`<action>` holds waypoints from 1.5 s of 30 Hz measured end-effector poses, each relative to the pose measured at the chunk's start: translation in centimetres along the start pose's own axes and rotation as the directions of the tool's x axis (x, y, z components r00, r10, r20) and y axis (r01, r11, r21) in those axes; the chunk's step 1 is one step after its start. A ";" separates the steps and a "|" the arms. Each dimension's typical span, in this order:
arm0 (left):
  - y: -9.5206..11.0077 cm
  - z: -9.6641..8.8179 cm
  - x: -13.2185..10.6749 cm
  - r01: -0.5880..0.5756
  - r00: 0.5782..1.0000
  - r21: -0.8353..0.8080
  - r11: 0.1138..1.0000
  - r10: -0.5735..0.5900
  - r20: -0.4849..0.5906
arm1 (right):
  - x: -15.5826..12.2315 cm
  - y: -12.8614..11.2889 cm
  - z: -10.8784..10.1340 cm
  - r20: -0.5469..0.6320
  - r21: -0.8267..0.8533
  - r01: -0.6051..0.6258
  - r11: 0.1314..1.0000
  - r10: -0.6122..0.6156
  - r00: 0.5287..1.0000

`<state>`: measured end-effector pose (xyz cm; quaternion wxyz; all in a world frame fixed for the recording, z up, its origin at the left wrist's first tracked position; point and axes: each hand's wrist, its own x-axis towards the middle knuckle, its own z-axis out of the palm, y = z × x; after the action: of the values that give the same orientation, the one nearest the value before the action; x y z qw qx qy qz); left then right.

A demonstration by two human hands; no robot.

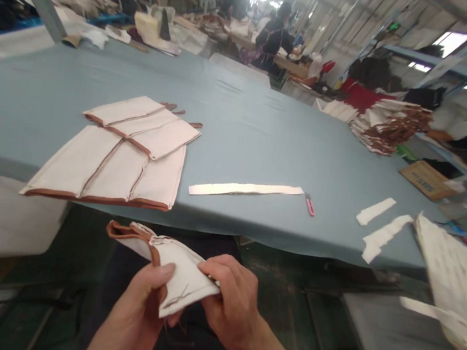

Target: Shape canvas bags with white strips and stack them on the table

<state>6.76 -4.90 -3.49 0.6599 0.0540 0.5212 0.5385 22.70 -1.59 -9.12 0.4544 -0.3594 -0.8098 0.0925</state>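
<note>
A cream fabric piece with brown-bound edging point(185, 273) is held between my two hands, above my lap and in front of the table edge. My left hand point(141, 299) grips its brown-edged side, thumb on top. On the other side, my right hand point(231, 297) pinches the piece's edge with fingers closed. Loose threads hang at its lower corner. On the table lie two similar stitched cream panels, the upper panel point(151, 124) overlapping the lower panel point(104, 167). To their right are a cream fabric strip point(244, 189) and a small pink-handled thread snipper point(310, 204).
The table point(262, 139) has a grey-blue cover. Fabric scraps point(385, 235) lie at its right, near a pile of cream cloth point(448, 275). Farther back are a stack of brown-edged pieces point(389, 124) and a cardboard box point(427, 178). A person point(275, 37) is in the background.
</note>
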 end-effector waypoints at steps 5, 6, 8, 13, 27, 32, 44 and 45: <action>-0.1 -2.3 0.6 -0.206 0.970 0.204 0.957 0.173 0.169 | 1.5 1.4 -2.9 0.042 -0.032 0.103 0.994 -0.102 0.994; -0.1 -3.3 1.1 -0.332 0.940 0.285 0.899 0.290 0.180 | 1.8 1.8 -3.6 0.059 -0.046 0.123 0.991 -0.120 0.991; -0.2 -5.0 2.1 -0.569 0.808 0.509 0.646 0.554 0.201 | 2.2 2.4 -4.8 0.080 -0.072 0.152 0.986 -0.146 0.986; -0.6 -5.5 4.3 -0.677 0.623 0.718 0.160 0.644 0.443 | 2.4 2.8 -5.9 0.112 -0.090 0.170 0.981 -0.159 0.981; 2.3 -2.9 1.7 -0.715 0.686 0.655 0.244 0.424 0.591 | 1.4 0.3 -4.1 0.404 0.032 -0.070 0.997 0.051 0.913; 2.6 -4.2 1.6 -0.726 0.683 0.654 0.215 0.336 0.648 | 1.8 -1.4 -3.2 0.418 0.296 -0.470 0.831 0.330 0.846; 2.0 -4.2 1.4 -0.652 0.757 0.684 0.327 0.231 0.611 | 4.6 -0.2 -3.1 0.830 0.444 -0.890 0.101 0.329 0.451; 2.0 -4.3 1.5 -0.642 0.764 0.681 0.351 0.217 0.608 | 4.5 -0.2 -3.1 0.832 0.440 -0.892 0.102 0.326 0.448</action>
<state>2.02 -5.00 -5.10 0.4619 0.6289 0.5291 0.3335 23.63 0.74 -4.23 0.2236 -0.3515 -0.4782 0.7732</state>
